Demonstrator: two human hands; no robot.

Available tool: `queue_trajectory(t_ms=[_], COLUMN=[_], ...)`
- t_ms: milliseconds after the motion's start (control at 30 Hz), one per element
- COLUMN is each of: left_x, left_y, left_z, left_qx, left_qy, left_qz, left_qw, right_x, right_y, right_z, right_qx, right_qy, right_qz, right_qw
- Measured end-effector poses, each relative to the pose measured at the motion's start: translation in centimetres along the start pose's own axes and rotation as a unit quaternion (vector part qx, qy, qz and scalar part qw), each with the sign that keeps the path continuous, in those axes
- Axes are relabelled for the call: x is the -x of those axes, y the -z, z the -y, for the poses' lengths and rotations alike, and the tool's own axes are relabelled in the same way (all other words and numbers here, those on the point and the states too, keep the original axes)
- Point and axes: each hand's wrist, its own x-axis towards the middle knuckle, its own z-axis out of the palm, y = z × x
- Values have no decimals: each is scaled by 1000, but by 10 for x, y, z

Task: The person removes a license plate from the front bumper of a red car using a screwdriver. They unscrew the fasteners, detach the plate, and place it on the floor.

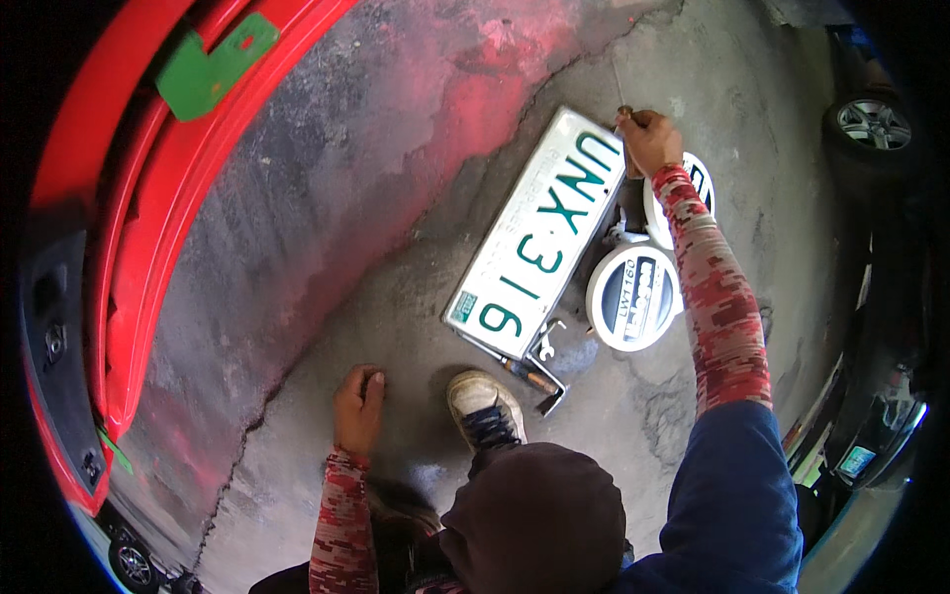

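Note:
My right hand (648, 144) is closed around what looks like a screwdriver (632, 166) with a brown handle; its thin shaft points away from me. The hand is at the far end of a white licence plate (515, 238) with green characters, lying slanted on the floor. Close to the hand and forearm are two round white-rimmed lamps (596, 302), apparently with printed covers; my forearm partly hides the farther one. My left hand (358, 411) hangs at the near left, its fingers curled and thumb against them. Whether anything is inside it is hidden.
A wrench (547, 340) and a wooden-handled tool (536, 377) lie by the plate's near end. My shoe (485, 408) stands close to them. Red car body panels (178, 238) curve along the left. Another vehicle's wheel (873, 124) is at right. The concrete floor (327, 198) is cracked and stained.

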Motion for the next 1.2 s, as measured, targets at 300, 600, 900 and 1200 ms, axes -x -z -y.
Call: queue_trajectory(t_ms=[300, 600, 900, 1200], left_x=[19, 4, 31, 145], left_y=[8, 1, 105, 339], left_z=[21, 34, 13, 18], left_qx=[-29, -82, -82, -388], left_qy=[-17, -93, -98, 159], left_qz=[2, -21, -40, 38], left_qw=[999, 992, 991, 907], right_x=[38, 323, 334, 317], right_y=[-17, -34, -118, -49], right_z=[3, -4, 104, 224], right_qx=[140, 69, 140, 144], right_qy=[-27, 302, 465, 519], right_qz=[28, 293, 386, 367], right_qw=[989, 905, 784, 758])
